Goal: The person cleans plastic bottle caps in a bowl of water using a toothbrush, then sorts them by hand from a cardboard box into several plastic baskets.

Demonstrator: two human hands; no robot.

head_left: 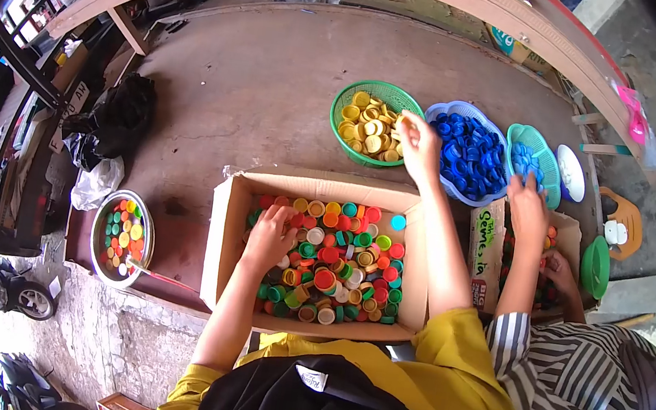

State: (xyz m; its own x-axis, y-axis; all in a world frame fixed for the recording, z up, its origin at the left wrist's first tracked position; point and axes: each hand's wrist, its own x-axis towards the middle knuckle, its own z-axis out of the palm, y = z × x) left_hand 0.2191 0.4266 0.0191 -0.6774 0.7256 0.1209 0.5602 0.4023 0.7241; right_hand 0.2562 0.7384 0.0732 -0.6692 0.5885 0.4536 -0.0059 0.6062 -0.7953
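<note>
Loose plastic bottle caps [325, 278] in red, green, orange, yellow and white fill a cardboard box [322, 188] in front of me. My left hand [269, 237] rests on the caps at the box's left side, fingers apart and touching them. My right hand [423, 147] is raised at the right rim of a green basket [391, 91] holding yellow caps [371, 131]. Its fingers are bent together toward these caps; whatever they hold is too small and blurred to tell.
Right of the green basket stand a blue basket [436, 110] of dark blue caps and a teal basket [552, 169] of light blue caps. A co-worker's hand [527, 198] reaches there; the other is over a second box [483, 253]. A metal bowl [98, 259] of caps stands left.
</note>
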